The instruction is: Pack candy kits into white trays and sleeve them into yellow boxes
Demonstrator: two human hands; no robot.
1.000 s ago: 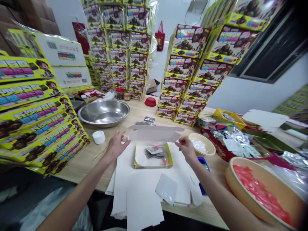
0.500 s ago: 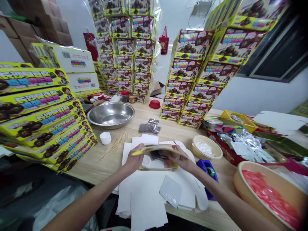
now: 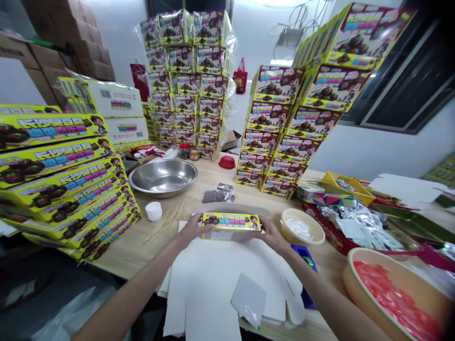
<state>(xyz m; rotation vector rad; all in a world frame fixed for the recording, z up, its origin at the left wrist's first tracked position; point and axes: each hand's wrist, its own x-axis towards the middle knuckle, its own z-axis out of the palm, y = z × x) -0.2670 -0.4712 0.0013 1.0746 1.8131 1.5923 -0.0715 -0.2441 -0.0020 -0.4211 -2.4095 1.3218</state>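
Note:
A printed yellow cardboard box [image 3: 231, 221] is held level above flat white cardboard sheets [image 3: 213, 279], its long lettered side showing. My left hand [image 3: 194, 227] grips the box's left end, thumb along the near side. At the right end, my right hand [image 3: 270, 234] is closed on the box too. What lies inside the box is hidden. Nearer me, a small clear packet with a pale card [image 3: 249, 296] rests on the sheets. Behind the box lie dark wrapped packets [image 3: 218, 193].
Stacked boxes stand left [image 3: 71, 189] and right [image 3: 273, 137]. A steel basin [image 3: 163, 163], white cup [image 3: 153, 211] and thin sticks [image 3: 167, 218] are left. Rightward sit a cream bowl [image 3: 322, 227], blue tape dispenser [image 3: 302, 253] and tub of red packets [image 3: 355, 279].
The box was partly open with contents showing; now its lettered side faces me and the inside is hidden. Both hands still hold its ends. The head view has tilted up slightly.

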